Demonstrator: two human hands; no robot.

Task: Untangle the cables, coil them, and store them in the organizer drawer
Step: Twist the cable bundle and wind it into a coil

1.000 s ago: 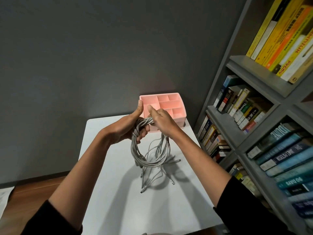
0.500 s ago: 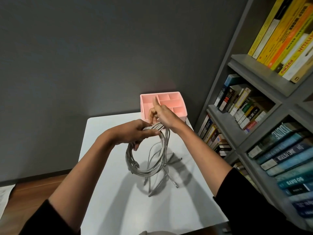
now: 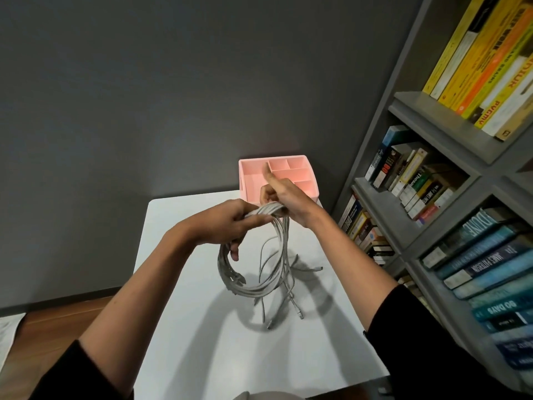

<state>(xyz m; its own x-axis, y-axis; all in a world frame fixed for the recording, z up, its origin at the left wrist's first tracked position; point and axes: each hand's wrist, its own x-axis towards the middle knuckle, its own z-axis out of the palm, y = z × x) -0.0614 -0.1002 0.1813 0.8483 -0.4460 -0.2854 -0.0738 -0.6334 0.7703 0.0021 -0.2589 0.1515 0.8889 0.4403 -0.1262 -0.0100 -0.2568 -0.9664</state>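
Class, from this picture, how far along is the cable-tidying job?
Done: the grey cables hang in rough loops. In hand: the left hand and right hand grip the bundle's top, loose ends trailing on the table. Left: finishing the coil; no cable shows in the pink organizer.

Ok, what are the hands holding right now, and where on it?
Both grip the grey cable bundle at the top of its loop, side by side: left hand on the left, right hand on the right, thumb raised.

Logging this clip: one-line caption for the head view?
A looped bundle of grey cables gripped by the left hand and right hand above the white table, pink organizer behind.
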